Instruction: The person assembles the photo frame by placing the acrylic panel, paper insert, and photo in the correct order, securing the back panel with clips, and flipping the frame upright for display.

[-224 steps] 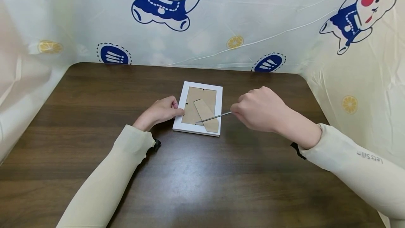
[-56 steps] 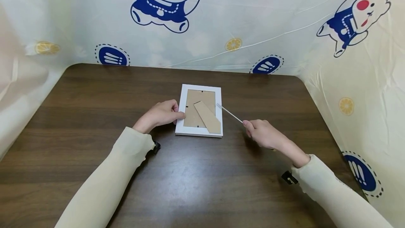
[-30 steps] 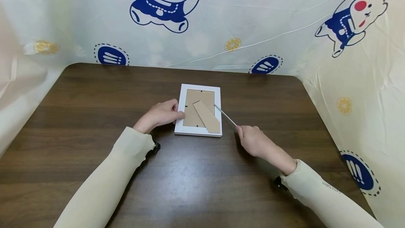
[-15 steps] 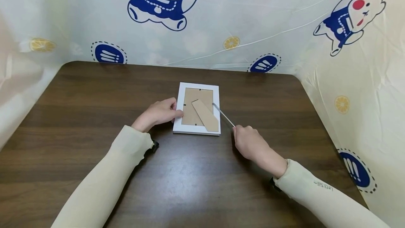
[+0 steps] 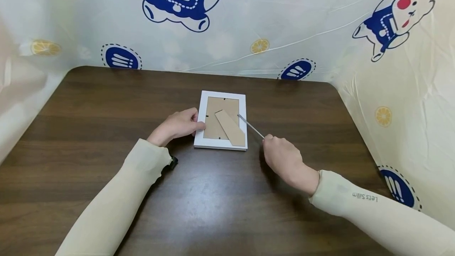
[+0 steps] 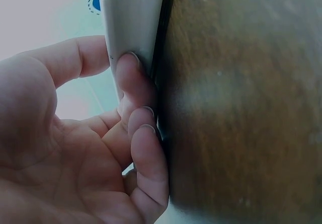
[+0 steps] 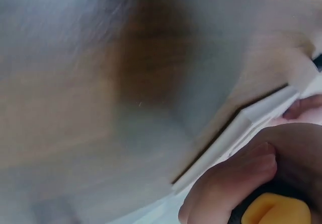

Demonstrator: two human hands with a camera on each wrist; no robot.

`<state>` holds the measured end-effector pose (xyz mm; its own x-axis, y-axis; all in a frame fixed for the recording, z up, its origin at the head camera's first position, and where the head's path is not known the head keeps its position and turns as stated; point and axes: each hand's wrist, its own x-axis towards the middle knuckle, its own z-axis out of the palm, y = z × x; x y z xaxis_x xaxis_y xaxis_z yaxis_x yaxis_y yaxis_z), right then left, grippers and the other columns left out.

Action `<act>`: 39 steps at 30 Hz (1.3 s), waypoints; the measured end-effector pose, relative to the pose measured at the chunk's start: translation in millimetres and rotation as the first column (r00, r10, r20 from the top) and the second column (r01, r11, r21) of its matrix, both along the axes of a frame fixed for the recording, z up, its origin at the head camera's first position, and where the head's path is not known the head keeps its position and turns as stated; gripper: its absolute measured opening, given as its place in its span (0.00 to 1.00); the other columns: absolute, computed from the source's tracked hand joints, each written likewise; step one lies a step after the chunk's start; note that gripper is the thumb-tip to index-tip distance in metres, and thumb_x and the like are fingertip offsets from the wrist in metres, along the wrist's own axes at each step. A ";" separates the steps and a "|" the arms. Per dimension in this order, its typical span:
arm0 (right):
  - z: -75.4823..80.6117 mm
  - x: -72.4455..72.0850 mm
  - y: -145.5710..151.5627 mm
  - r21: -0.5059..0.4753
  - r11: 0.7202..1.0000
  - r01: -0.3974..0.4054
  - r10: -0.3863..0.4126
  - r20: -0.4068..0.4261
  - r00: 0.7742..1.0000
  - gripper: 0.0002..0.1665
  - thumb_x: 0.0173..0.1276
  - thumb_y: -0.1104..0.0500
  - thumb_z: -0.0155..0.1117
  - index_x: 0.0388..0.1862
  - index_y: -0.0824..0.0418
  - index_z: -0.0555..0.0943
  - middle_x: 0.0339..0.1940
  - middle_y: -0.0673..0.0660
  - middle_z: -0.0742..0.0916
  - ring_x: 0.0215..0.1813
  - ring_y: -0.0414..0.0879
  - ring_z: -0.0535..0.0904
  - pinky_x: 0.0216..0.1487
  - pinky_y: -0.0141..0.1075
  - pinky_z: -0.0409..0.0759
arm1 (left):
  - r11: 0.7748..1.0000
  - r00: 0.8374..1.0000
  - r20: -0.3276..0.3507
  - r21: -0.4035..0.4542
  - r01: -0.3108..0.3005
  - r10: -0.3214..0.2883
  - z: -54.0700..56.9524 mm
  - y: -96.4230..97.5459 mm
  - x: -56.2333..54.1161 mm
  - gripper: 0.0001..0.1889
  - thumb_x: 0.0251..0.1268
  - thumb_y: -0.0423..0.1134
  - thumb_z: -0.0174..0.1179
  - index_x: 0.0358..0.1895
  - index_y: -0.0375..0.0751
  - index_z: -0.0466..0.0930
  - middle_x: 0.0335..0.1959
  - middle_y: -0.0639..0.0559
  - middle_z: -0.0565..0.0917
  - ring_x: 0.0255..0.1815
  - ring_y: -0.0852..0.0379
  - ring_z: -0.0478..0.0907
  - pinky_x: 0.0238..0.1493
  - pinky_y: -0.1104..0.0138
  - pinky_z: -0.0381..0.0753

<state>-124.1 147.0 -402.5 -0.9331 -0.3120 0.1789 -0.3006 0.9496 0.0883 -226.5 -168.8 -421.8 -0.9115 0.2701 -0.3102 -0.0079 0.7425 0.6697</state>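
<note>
A white picture frame (image 5: 220, 144) lies face down on the table, its brown backing board (image 5: 217, 126) up. On the board a slanted easel stand (image 5: 231, 129) lies flat. My left hand (image 5: 176, 124) holds the frame's left side, thumb on top; the left wrist view shows the fingertips against its side edge. My right hand (image 5: 283, 156) grips a screwdriver (image 5: 251, 127) whose thin metal shaft slopes up-left. Its tip touches or nearly touches the board's right edge. In the right wrist view the yellow and black handle (image 7: 275, 211) shows inside the curled fingers.
Small dark tabs sit at the board's top, left and bottom edges. The dark wooden table (image 5: 199, 208) extends around the frame. Behind and to the right hangs a pale printed curtain (image 5: 305, 15).
The screwdriver has gone from the board's bottom edge to its right edge, its tip easing slightly leftward lately. The right wrist has turned over. The left hand keeps its hold.
</note>
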 end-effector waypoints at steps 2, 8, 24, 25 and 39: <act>1.2 1.1 -0.6 0.039 0.999 -0.031 0.035 -0.103 0.994 0.19 0.66 0.74 0.58 0.19 0.62 0.65 0.08 0.57 0.74 0.11 0.54 0.78 0.09 0.46 0.75 | 1.000 1.000 0.011 0.010 -0.001 0.001 9.7 1.9 5.6 0.17 0.68 0.53 0.61 0.36 0.43 0.71 0.32 0.47 0.85 0.35 0.49 0.78 0.36 0.61 0.70; 5.0 2.8 -2.7 0.123 0.989 -0.077 0.112 -0.309 0.944 0.21 0.57 0.77 0.60 0.17 0.61 0.63 0.06 0.54 0.71 0.08 0.49 0.74 0.07 0.41 0.72 | 1.000 1.000 0.006 0.020 -0.001 0.001 16.9 3.0 11.5 0.15 0.67 0.51 0.61 0.36 0.43 0.71 0.32 0.48 0.84 0.36 0.50 0.78 0.37 0.62 0.69; 10.0 3.4 -12.2 0.249 0.968 -0.018 0.103 -0.335 0.937 0.20 0.51 0.80 0.63 0.17 0.61 0.68 0.08 0.54 0.73 0.11 0.47 0.76 0.10 0.39 0.76 | 1.000 1.000 0.008 0.019 -0.002 0.002 12.8 4.4 3.7 0.16 0.67 0.52 0.61 0.37 0.43 0.71 0.32 0.47 0.84 0.35 0.49 0.77 0.35 0.61 0.69; 11.4 2.7 -13.0 0.268 0.963 -0.022 0.114 -0.335 0.935 0.20 0.52 0.80 0.63 0.17 0.61 0.68 0.09 0.53 0.73 0.11 0.46 0.76 0.10 0.38 0.75 | 1.000 1.000 0.003 0.015 -0.002 0.002 10.2 3.3 1.5 0.16 0.66 0.52 0.61 0.36 0.44 0.71 0.32 0.48 0.84 0.35 0.50 0.78 0.35 0.61 0.69; 29.6 -2.5 -27.4 0.462 0.887 0.005 0.099 -0.200 0.975 0.15 0.48 0.82 0.58 0.15 0.66 0.68 0.10 0.53 0.70 0.12 0.43 0.70 0.09 0.41 0.74 | 1.000 1.000 -0.006 0.003 -0.008 0.008 2.3 0.3 -3.2 0.17 0.64 0.55 0.63 0.35 0.45 0.71 0.31 0.50 0.85 0.35 0.51 0.78 0.34 0.61 0.70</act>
